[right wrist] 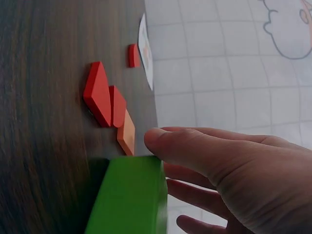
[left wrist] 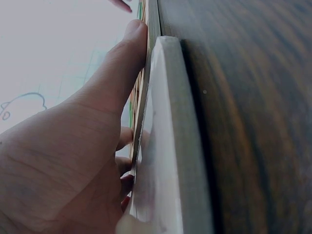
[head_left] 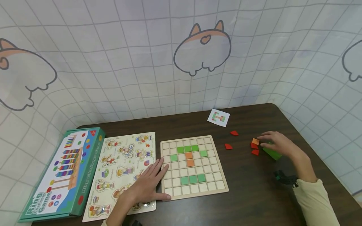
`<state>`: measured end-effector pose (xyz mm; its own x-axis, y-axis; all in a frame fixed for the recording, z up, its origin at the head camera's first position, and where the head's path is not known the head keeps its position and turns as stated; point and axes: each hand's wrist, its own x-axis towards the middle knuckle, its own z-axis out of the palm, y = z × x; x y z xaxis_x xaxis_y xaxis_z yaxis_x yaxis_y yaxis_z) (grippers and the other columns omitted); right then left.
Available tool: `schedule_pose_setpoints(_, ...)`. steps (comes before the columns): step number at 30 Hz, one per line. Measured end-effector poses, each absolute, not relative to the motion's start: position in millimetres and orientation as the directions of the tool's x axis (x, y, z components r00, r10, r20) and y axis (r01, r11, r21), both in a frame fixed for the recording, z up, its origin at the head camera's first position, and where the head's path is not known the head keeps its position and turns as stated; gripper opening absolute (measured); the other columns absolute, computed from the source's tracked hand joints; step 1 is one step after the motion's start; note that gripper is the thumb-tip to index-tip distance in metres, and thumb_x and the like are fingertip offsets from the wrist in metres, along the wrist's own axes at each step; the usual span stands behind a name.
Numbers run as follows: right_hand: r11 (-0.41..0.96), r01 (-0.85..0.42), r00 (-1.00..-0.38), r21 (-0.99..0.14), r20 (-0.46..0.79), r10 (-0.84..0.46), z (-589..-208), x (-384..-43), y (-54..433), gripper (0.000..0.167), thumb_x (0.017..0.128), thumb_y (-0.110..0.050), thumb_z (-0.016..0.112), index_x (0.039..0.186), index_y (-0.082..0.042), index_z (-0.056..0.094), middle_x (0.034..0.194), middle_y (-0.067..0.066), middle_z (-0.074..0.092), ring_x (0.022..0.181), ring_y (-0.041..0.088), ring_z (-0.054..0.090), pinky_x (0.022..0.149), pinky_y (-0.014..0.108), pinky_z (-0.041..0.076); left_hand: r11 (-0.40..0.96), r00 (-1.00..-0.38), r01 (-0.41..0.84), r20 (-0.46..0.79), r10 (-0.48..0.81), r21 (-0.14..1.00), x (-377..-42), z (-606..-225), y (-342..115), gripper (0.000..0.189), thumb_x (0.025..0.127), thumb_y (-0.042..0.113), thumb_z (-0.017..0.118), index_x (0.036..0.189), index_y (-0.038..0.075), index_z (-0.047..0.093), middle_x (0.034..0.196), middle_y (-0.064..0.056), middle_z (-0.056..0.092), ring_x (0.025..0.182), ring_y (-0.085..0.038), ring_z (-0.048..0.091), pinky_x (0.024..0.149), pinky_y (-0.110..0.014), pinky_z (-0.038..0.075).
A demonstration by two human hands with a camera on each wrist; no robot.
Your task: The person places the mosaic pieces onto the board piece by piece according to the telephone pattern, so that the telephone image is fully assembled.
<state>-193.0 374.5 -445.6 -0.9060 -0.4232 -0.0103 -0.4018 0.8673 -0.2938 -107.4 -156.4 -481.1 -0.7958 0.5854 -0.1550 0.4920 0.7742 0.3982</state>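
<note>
A wooden grid board [head_left: 207,185] holds green squares [head_left: 188,148] and orange squares [head_left: 190,163] in some of its cells. My left hand [head_left: 148,183] lies with fingers spread across its left edge and the neighbouring picture puzzle board. In the left wrist view, the left thumb [left wrist: 124,58] rests along the board's edge. On the right, my right hand [head_left: 278,143] hovers with loosely bent fingers over a long green block [head_left: 272,153]. Just left of its fingertips are an orange square piece [head_left: 255,141] and red pieces [head_left: 255,152]. The right thumb [right wrist: 170,144] is at the green block's end.
Two red quarter-round pieces [head_left: 228,146] lie between the grid board and the right hand. A small pattern card [head_left: 219,117] sits at the table's back edge. The picture puzzle board [head_left: 113,175] and a green-edged game box [head_left: 65,172] occupy the left side. A white grid-patterned curtain surrounds the table.
</note>
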Motion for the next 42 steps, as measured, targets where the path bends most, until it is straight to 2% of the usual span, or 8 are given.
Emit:
schedule_pose_setpoints(5,0.864,-0.418,-0.9,-0.279,-0.001,-0.436,-450.9,-194.6,370.8,0.029,0.089,-0.014,0.069,0.114,0.001,0.07,0.12,0.029,0.062,0.11,0.05,0.057,0.092,0.065,0.044,0.77,-0.792,0.5,-0.151,0.592,0.396,-107.3,-481.5,-156.4,0.105,0.078,0.07,0.063,0.156,0.014,0.022,0.165,-0.014,0.006,0.152,-0.035,0.009,0.121,-0.054,0.02)
schedule_pose_setpoints(12,0.903,-0.387,-0.92,-0.187,0.014,-0.391,-462.0,-197.3,362.1,0.023,0.085,-0.005,0.07,0.106,0.001,0.073,0.106,0.023,0.068,0.097,0.041,0.063,0.083,0.056,0.052,0.77,-0.789,0.493,-0.164,0.592,0.405,-108.1,-483.1,-155.3,0.105,0.078,0.069,0.064,0.156,0.014,0.02,0.165,-0.014,0.005,0.152,-0.034,0.008,0.121,-0.054,0.019)
schedule_pose_setpoints(20,0.929,-0.304,-0.953,-0.212,0.064,-0.297,-468.2,-197.6,353.9,0.013,0.085,-0.008,0.072,0.096,-0.002,0.074,0.102,0.019,0.071,0.095,0.038,0.064,0.081,0.054,0.053,0.77,-0.789,0.494,-0.162,0.592,0.405,-108.5,-481.7,-155.2,0.105,0.078,0.07,0.064,0.156,0.014,0.021,0.165,-0.014,0.005,0.152,-0.034,0.009,0.121,-0.054,0.019)
schedule_pose_setpoints(27,0.933,-0.323,-0.927,-0.157,0.251,-0.279,-471.1,-196.6,345.1,0.014,0.084,-0.013,0.074,0.093,-0.003,0.072,0.091,0.015,0.07,0.082,0.034,0.063,0.071,0.052,0.053,0.772,-0.791,0.489,-0.167,0.588,0.406,-106.7,-483.1,-156.0,0.105,0.078,0.07,0.063,0.156,0.014,0.021,0.165,-0.013,0.005,0.153,-0.034,0.008,0.121,-0.054,0.019)
schedule_pose_setpoints(31,0.86,-0.472,-0.821,-0.193,0.452,-0.348,-455.4,-186.7,305.5,0.021,0.077,-0.009,0.079,0.097,-0.006,0.073,0.091,0.009,0.068,0.076,0.024,0.063,0.062,0.042,0.054,0.775,-0.792,0.488,-0.168,0.586,0.401,-106.0,-483.4,-156.2,0.105,0.078,0.071,0.062,0.156,0.015,0.021,0.165,-0.013,0.005,0.153,-0.034,0.008,0.121,-0.053,0.019)
schedule_pose_setpoints(35,0.629,-0.757,-0.602,-0.173,0.557,-0.572,-440.9,-164.2,231.1,0.031,0.068,-0.004,0.083,0.097,-0.01,0.075,0.09,0.002,0.065,0.07,0.01,0.058,0.055,0.022,0.048,0.773,-0.79,0.494,-0.165,0.591,0.399,-106.7,-483.1,-156.1,0.105,0.078,0.072,0.061,0.156,0.015,0.02,0.165,-0.013,0.005,0.153,-0.033,0.008,0.121,-0.053,0.019)
schedule_pose_setpoints(39,0.432,-0.899,-0.411,-0.071,0.473,-0.779,-440.0,-143.9,165.5,0.021,0.076,-0.01,0.079,0.095,-0.015,0.074,0.09,-0.001,0.062,0.075,0.007,0.055,0.06,0.014,0.046,0.773,-0.793,0.495,-0.157,0.588,0.397,-107.7,-482.5,-155.6,0.105,0.078,0.071,0.062,0.156,0.015,0.02,0.165,-0.013,0.005,0.153,-0.034,0.008,0.121,-0.054,0.019)
schedule_pose_setpoints(42,0.397,-0.918,-0.375,-0.021,0.374,-0.848,-445.3,-136.8,137.1,0.01,0.084,-0.011,0.073,0.09,-0.018,0.07,0.088,-0.002,0.06,0.073,0.008,0.051,0.061,0.013,0.043,0.776,-0.793,0.492,-0.163,0.586,0.395,-107.3,-480.7,-158.0,0.105,0.078,0.071,0.062,0.156,0.014,0.021,0.165,-0.013,0.005,0.153,-0.033,0.008,0.121,-0.054,0.019)
